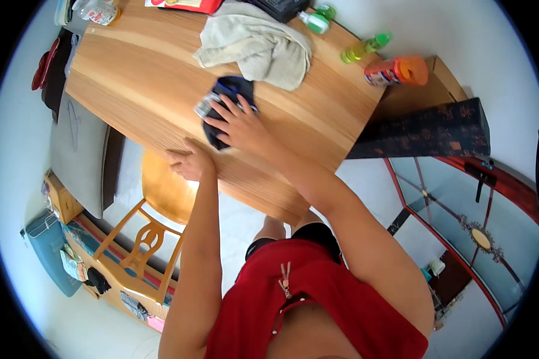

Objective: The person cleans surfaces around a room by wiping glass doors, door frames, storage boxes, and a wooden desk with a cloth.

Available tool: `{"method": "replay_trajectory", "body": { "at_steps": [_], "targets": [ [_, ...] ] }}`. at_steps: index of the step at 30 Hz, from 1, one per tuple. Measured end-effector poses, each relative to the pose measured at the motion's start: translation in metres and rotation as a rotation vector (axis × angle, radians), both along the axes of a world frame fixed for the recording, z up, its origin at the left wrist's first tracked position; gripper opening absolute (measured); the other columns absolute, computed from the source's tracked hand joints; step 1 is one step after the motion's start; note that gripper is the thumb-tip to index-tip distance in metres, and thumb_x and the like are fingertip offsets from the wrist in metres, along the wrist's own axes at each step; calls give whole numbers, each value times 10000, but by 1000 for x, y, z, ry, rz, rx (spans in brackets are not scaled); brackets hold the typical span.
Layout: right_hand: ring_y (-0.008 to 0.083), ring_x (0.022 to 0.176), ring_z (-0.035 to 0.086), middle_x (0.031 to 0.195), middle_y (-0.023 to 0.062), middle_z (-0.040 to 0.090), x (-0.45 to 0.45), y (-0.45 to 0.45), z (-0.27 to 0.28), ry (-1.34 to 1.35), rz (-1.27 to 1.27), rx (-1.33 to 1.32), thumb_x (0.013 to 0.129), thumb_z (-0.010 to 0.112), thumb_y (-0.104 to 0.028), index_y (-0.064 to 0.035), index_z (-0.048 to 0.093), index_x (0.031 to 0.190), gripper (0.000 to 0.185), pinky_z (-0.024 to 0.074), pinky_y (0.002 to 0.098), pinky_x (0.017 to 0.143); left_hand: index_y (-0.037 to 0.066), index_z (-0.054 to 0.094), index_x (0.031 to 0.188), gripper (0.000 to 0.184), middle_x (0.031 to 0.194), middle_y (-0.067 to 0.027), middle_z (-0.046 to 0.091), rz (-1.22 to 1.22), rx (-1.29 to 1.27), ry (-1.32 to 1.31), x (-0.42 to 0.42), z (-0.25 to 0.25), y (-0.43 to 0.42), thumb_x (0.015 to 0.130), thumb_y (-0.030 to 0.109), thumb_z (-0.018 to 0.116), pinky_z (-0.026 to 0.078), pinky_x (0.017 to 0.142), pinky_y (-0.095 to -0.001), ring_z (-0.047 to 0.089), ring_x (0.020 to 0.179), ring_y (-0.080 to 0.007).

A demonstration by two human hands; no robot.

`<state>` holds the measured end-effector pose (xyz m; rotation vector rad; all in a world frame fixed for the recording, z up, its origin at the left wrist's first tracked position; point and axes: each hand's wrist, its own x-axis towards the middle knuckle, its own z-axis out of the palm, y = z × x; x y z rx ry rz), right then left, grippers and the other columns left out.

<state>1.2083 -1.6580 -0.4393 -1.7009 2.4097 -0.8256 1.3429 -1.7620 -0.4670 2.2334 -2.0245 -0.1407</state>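
A dark, folded cloth item with a blue edge (241,85) lies on the wooden table (150,66), a pale printed patch (205,106) showing at its left side. My right hand (243,124) rests flat over it with the fingers spread, covering its middle. I cannot make out exactly what kind of item it is. At the near table edge, my left hand (193,163) is open, its fingers stretched out to the left and holding nothing. Beyond the dark item sits a crumpled light grey-green towel (257,48).
Along the far right edge stand a green-capped white bottle (317,21), a yellow-green spray bottle (365,48) and an orange-lidded container (396,72). A plastic bottle (99,11) is at the far left. A wooden chair (161,191) stands left of the table.
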Motion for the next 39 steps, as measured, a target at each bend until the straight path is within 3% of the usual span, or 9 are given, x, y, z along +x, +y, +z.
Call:
{"method": "replay_trajectory", "body": {
  "at_steps": [4,8,16,23,26,30,32,35,39],
  "targets": [
    [303,1410,288,1496,81,397,-40,-109,-8,47,-50,-32,827,679,-405,-254,590,1312,516,223,572,1120,107,263,1505,799,1361,-345,385,21,50,-16,0,1,-1,929,648,381,434,950,-510,495,1180,-443],
    [294,1397,312,1482,80,415,-62,-133,-6,0,-24,-50,828,683,-387,-223,597,1299,505,242,545,1120,116,263,1506,789,1381,-326,376,16,55,-5,-2,3,1,931,641,390,431,960,-504,488,1189,-429],
    [303,1334,377,1459,70,436,-36,1,13,-24,-4,85,825,691,-290,-207,582,1288,483,346,514,1039,115,286,1500,791,1336,-309,411,48,21,23,-3,6,1,913,617,455,430,962,-506,494,1170,-429],
    [308,1341,368,1479,83,412,17,144,59,-180,20,315,845,672,-275,-215,608,1263,427,258,604,1066,128,244,1520,794,1390,-304,348,45,68,57,-1,5,0,920,608,441,413,970,-498,451,1217,-415],
    [327,1355,353,1472,112,414,-14,116,58,-161,-153,93,844,674,-280,-204,610,1274,441,222,648,1067,117,275,1507,796,1312,-279,418,46,62,17,-4,10,3,922,638,418,431,957,-487,489,1174,-408],
    [385,1349,343,1514,146,334,-86,29,60,4,-561,-37,787,735,-349,-214,460,1425,708,227,685,1048,125,258,1512,805,1297,-261,428,19,-28,-33,1,-5,0,924,661,379,432,953,-483,501,1156,-390],
    [382,1288,390,1468,134,367,-111,-5,41,104,-678,-25,759,763,-343,-256,397,1456,792,270,662,1033,127,242,1516,804,1321,-256,411,30,34,-16,-3,1,1,928,660,363,431,963,-471,486,1177,-388],
    [351,1229,449,1357,142,469,-128,-22,26,-15,-577,204,785,725,-249,-252,472,1417,681,320,595,1010,127,228,1521,802,1363,-267,371,34,82,14,-2,7,2,931,653,365,416,983,-471,462,1204,-391],
    [294,1017,550,1096,102,571,-138,1,31,-59,-590,-128,773,714,-161,-231,629,1255,495,386,482,909,122,209,1527,804,1418,-298,312,32,150,66,-5,18,2,934,637,378,391,1012,-476,433,1234,-402]
  ]
}}
